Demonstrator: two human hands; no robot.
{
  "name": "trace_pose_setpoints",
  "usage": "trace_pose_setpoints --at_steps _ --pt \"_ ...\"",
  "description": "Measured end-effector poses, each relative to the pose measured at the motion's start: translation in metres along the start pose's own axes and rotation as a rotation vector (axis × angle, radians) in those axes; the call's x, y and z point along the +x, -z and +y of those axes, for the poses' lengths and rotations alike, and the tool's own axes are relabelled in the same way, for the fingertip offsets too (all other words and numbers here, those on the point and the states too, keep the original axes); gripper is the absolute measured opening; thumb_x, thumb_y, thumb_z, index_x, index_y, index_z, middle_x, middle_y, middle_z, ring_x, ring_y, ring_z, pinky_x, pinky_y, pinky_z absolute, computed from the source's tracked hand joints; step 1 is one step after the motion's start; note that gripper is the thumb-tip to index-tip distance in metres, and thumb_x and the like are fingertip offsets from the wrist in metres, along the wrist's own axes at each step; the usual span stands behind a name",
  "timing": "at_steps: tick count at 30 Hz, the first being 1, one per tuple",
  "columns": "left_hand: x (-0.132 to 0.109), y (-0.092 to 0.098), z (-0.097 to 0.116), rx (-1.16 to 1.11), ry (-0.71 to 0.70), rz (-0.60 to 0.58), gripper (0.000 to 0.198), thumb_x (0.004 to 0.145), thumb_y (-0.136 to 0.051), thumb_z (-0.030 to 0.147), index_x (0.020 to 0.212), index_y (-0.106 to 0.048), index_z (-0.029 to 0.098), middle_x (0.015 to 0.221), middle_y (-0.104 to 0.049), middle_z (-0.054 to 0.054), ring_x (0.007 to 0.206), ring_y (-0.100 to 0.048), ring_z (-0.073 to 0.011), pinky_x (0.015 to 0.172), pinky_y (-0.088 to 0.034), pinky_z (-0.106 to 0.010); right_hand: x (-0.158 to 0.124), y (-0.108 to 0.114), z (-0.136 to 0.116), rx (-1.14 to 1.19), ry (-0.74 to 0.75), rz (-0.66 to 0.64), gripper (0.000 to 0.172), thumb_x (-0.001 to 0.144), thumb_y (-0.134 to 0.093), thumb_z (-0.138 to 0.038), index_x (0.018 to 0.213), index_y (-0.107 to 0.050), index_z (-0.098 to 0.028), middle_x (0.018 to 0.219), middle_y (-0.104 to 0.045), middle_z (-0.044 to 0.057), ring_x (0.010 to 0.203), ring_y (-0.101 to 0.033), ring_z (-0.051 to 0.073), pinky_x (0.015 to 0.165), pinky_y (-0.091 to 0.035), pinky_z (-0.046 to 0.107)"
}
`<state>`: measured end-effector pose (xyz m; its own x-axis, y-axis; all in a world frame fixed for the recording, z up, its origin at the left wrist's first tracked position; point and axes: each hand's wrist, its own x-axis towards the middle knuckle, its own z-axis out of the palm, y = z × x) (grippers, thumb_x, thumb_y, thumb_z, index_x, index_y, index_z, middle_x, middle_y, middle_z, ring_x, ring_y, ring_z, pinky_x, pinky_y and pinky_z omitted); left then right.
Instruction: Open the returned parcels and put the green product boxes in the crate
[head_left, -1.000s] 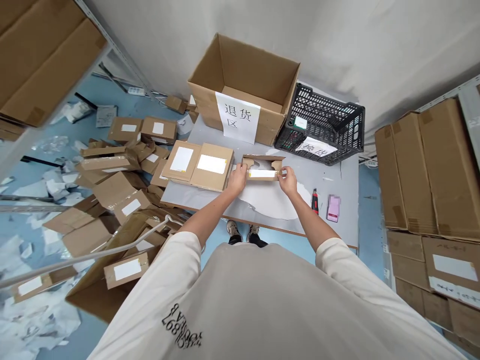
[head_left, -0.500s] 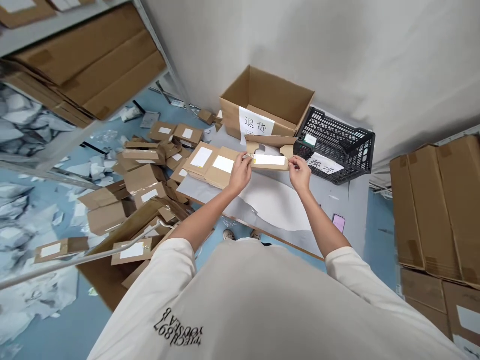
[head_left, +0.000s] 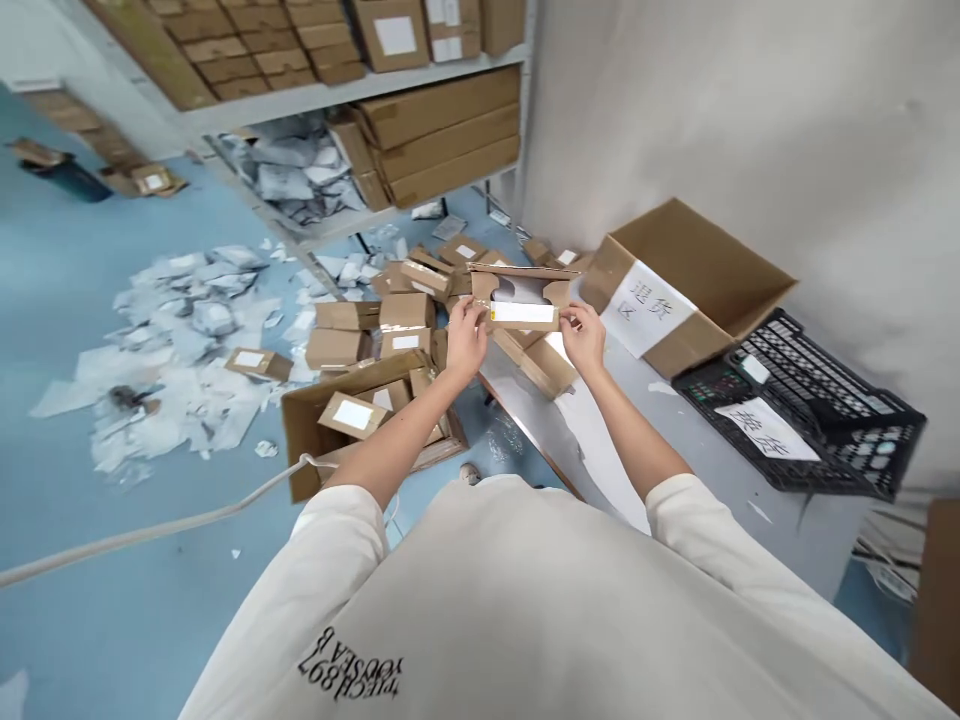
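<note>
I hold a small opened cardboard parcel (head_left: 523, 300) with a white label in the air, above the left end of the grey table (head_left: 675, 420). My left hand (head_left: 466, 340) grips its left end and my right hand (head_left: 584, 338) grips its right end, fingers pinched on the edges. Something white shows inside the open flap. Two flat brown parcels (head_left: 538, 362) lie on the table just below my hands.
An open carton (head_left: 686, 285) with a paper sign and a black crate (head_left: 806, 415) stand on the table by the wall. Several parcels fill a carton (head_left: 360, 415) on the blue floor (head_left: 90, 480). Torn wrapping (head_left: 187, 340) litters the floor. Shelves (head_left: 352, 95) hold boxes.
I have turned to the left, and the parcel has risen off the table and moved left with both hands. Shelves and more floor have come into sight.
</note>
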<state>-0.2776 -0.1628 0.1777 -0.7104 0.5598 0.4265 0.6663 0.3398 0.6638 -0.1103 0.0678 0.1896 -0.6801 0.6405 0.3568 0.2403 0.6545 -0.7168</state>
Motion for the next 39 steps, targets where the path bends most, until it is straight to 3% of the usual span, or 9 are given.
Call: trace_pose_setpoints --at_steps 5,8,12,15,21,27,32,39 --pt "-0.012 0.076 -0.08 0.027 0.147 0.098 0.031 0.11 -0.055 0.025 0.138 -0.068 0.025 0.163 -0.058 -0.019 0.162 -0.055 -0.0347 0.138 -0.047 -0.059 0.021 -0.112 -0.055 0.056 0.068 -0.127 0.032 0.103 -0.056 -0.032 0.116 -0.085 -0.024 0.15 -0.075 0.017 0.126 -0.077 0.033 0.114 -0.064 0.052" --pt "-0.016 0.11 -0.127 0.037 0.21 0.112 0.034 0.108 -0.059 0.024 0.141 -0.07 0.026 0.17 -0.056 -0.017 0.166 -0.052 -0.0342 0.141 -0.045 -0.056 0.029 -0.17 -0.08 0.103 0.092 -0.188 0.035 0.104 -0.058 -0.034 0.125 -0.084 -0.022 0.158 -0.072 0.018 0.134 -0.076 0.034 0.124 -0.06 0.054" --pt "-0.019 0.132 -0.175 0.073 0.305 0.0 0.054 0.103 -0.066 0.023 0.156 -0.065 0.025 0.189 -0.037 -0.014 0.181 -0.03 -0.0387 0.146 -0.035 -0.062 0.033 -0.223 -0.097 0.099 0.128 -0.347 0.049 0.104 -0.068 -0.04 0.147 -0.078 -0.021 0.176 -0.06 0.018 0.161 -0.06 0.038 0.137 -0.048 0.057" --pt "-0.024 0.132 -0.195 0.079 0.348 -0.083 0.063 0.1 -0.067 0.02 0.163 -0.062 0.021 0.195 -0.027 -0.016 0.184 -0.02 -0.0399 0.149 -0.029 -0.062 0.028 -0.241 -0.097 0.079 0.131 -0.465 0.048 0.106 -0.068 -0.042 0.148 -0.079 -0.021 0.179 -0.058 0.017 0.166 -0.055 0.037 0.141 -0.044 0.057" --pt "-0.028 0.111 -0.204 0.049 0.33 -0.192 0.063 0.099 -0.062 0.016 0.162 -0.063 0.017 0.193 -0.03 -0.019 0.183 -0.025 -0.0407 0.149 -0.028 -0.063 0.021 -0.23 -0.079 0.083 0.075 -0.536 0.039 0.106 -0.066 -0.038 0.138 -0.083 -0.022 0.172 -0.064 0.015 0.16 -0.061 0.035 0.132 -0.054 0.055" --pt "-0.019 0.07 -0.19 0.003 0.259 -0.285 0.06 0.098 -0.064 0.017 0.158 -0.065 0.017 0.19 -0.037 -0.019 0.181 -0.029 -0.0404 0.149 -0.028 -0.065 0.02 -0.198 -0.042 0.029 0.021 -0.488 0.037 0.101 -0.065 -0.03 0.13 -0.086 -0.022 0.161 -0.072 0.016 0.149 -0.069 0.037 0.129 -0.057 0.059" --pt "-0.009 0.026 -0.16 -0.009 0.187 -0.376 0.055 0.098 -0.063 0.016 0.152 -0.068 0.016 0.185 -0.043 -0.022 0.176 -0.038 -0.0413 0.146 -0.033 -0.067 0.013 -0.158 -0.001 -0.007 -0.028 -0.444 0.037 0.097 -0.064 -0.029 0.127 -0.086 -0.023 0.156 -0.074 0.015 0.151 -0.068 0.037 0.133 -0.053 0.061" --pt "0.004 -0.04 -0.097 -0.006 0.073 -0.52 0.053 0.099 -0.06 0.014 0.151 -0.07 0.018 0.176 -0.054 -0.02 0.167 -0.05 -0.0388 0.142 -0.04 -0.062 0.005 -0.084 0.066 -0.096 -0.113 -0.416 0.044 0.094 -0.06 -0.029 0.13 -0.084 -0.022 0.156 -0.075 0.016 0.151 -0.067 0.037 0.133 -0.051 0.06"
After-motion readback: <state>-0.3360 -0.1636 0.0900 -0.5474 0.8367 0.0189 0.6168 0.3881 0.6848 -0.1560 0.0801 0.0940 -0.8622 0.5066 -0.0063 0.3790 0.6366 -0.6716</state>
